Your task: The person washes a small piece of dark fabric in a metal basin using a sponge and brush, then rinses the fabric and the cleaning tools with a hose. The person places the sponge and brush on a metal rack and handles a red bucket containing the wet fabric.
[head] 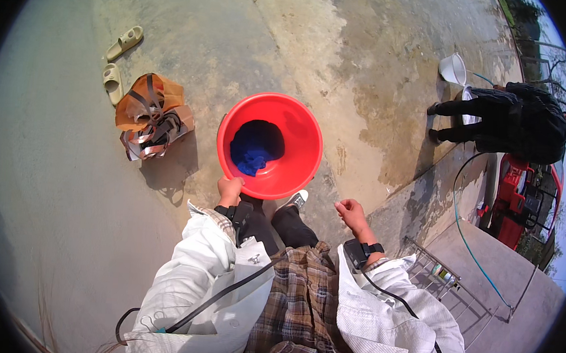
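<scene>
A red plastic bucket [297, 150] is in front of me at the centre, its mouth towards the camera. Inside, dark blue cloth [252, 162] lies against its left side. My left hand [230, 188] grips the bucket's rim at the lower left. To the right of the bucket, my right hand [351, 214] is raised over the concrete, touching nothing; its fingers are bent, with the thumb close to them. The fingers of my left hand are partly hidden by the rim.
Beige clogs [113, 84] and an orange bag [168, 92] beside other bags stand at left. At right are a person in dark clothes [503, 118], a white bucket [452, 69], a green hose [474, 256], a metal rack [432, 258] and a red vehicle [510, 202]. Wet patches mark the concrete.
</scene>
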Action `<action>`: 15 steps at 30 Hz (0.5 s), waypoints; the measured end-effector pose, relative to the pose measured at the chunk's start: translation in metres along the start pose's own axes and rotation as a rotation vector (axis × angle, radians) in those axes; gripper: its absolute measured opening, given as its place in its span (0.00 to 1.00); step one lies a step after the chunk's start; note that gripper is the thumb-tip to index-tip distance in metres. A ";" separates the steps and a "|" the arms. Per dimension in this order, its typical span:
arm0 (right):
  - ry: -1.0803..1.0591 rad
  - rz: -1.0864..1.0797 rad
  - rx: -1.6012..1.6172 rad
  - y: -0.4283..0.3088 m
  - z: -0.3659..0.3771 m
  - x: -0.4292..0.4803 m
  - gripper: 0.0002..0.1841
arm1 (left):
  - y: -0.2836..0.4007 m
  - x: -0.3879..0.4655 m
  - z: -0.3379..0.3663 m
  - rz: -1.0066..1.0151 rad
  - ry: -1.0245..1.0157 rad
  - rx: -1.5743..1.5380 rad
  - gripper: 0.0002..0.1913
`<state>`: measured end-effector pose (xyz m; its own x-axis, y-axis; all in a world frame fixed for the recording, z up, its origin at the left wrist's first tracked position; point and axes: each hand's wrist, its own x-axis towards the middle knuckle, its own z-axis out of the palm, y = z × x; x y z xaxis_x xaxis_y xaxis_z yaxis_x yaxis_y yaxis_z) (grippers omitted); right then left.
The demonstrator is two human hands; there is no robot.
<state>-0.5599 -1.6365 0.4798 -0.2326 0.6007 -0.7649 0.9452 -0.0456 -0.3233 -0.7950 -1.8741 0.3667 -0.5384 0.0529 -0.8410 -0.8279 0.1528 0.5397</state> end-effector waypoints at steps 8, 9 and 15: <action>0.275 -0.479 0.765 -0.010 -0.076 -0.001 0.16 | 0.079 -0.117 0.075 0.215 -0.505 0.290 0.14; 0.346 -0.469 0.788 -0.008 -0.086 -0.007 0.15 | 0.084 -0.122 0.086 0.215 -0.491 0.371 0.15; 0.754 -0.568 0.796 0.004 -0.132 -0.026 0.08 | 0.081 -0.140 0.167 0.769 -0.291 1.044 0.17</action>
<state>-0.5196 -1.5467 0.5719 -0.1247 0.9919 0.0221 0.2895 0.0577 -0.9554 -0.7600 -1.7042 0.5218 -0.6511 0.6542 -0.3848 0.2493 0.6632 0.7057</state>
